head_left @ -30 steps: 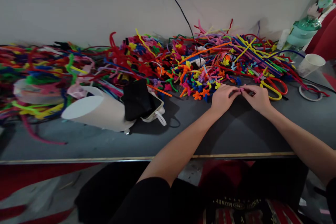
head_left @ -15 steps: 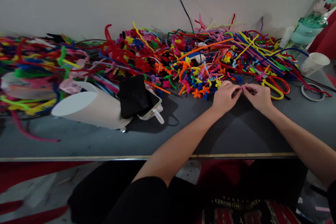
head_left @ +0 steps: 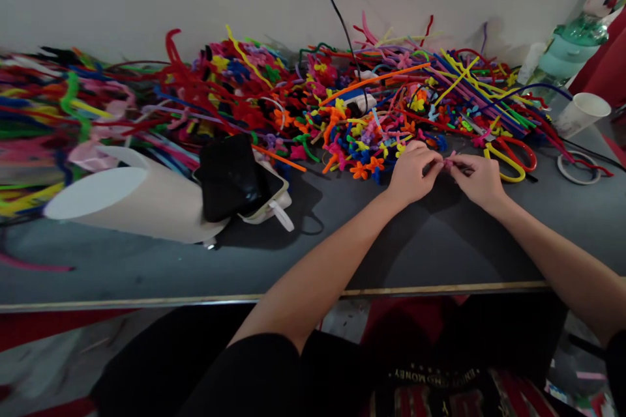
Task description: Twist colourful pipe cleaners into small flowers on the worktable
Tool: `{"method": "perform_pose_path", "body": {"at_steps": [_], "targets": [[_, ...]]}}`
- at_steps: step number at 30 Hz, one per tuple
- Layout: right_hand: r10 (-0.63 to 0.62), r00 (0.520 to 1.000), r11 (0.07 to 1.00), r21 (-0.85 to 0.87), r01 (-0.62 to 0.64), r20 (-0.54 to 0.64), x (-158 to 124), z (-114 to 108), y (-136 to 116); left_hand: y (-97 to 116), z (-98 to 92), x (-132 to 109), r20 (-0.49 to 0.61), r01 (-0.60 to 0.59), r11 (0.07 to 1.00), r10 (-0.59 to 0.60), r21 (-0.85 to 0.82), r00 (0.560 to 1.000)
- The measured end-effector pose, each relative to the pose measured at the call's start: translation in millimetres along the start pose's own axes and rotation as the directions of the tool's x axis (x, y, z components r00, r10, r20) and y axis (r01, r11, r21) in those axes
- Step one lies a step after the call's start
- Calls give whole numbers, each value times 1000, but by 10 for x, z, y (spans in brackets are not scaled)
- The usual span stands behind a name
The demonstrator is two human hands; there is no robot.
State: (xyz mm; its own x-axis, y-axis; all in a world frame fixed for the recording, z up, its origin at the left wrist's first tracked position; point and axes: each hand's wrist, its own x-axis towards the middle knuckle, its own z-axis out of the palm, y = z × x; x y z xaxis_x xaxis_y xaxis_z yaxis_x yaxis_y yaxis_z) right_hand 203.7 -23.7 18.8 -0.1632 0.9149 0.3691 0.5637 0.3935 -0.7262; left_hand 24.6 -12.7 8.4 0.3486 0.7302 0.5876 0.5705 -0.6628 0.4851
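Between my two hands is a small pink pipe cleaner piece (head_left: 447, 163), mostly covered by the fingertips. My left hand (head_left: 412, 172) pinches it from the left, thumb against forefinger. From the other side, my right hand (head_left: 480, 181) pinches it as well, and the fingertips of both hands nearly meet. Just beyond my left hand lies a heap of small pipe cleaner flowers (head_left: 362, 159) in orange, blue, yellow and pink. Scissors with red and yellow handles (head_left: 508, 166) rest on the table right beside my right hand; pipe cleaners partly cover their blades.
Loose pipe cleaners (head_left: 454, 88) pile along the wall. To the left, a white cut-open tube (head_left: 161, 208) lies beside a black phone (head_left: 229, 176). At right stand a paper cup (head_left: 581, 114) and green bottle (head_left: 570, 52), near a pale ring (head_left: 580, 168). A black cable (head_left: 337, 10) hangs down.
The view has shifted slightly, so most things sit further left. Both hands keep their pinch on the pink pipe cleaner, and a little more of it shows above the fingertips.
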Motion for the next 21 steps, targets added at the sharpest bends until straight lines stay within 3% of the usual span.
{"method": "perform_pose_path", "body": {"at_steps": [4,8,13,21], "targets": [[-4,999,999,-44,6,32,1,-35,10,-56,9,28,86,-26,996,33,-85,996],[35,997,998,58,-39,67,18,-32,37,-107,38,40,131,83,973,-55,-216,990],[205,976,927,306,-217,71,68,-21,80,-80,80,17,40,194,931,-191,-308,981],[288,953,871,388,-300,91,91,-37,29,-31,101,-5,35,236,928,-236,-287,971]]}}
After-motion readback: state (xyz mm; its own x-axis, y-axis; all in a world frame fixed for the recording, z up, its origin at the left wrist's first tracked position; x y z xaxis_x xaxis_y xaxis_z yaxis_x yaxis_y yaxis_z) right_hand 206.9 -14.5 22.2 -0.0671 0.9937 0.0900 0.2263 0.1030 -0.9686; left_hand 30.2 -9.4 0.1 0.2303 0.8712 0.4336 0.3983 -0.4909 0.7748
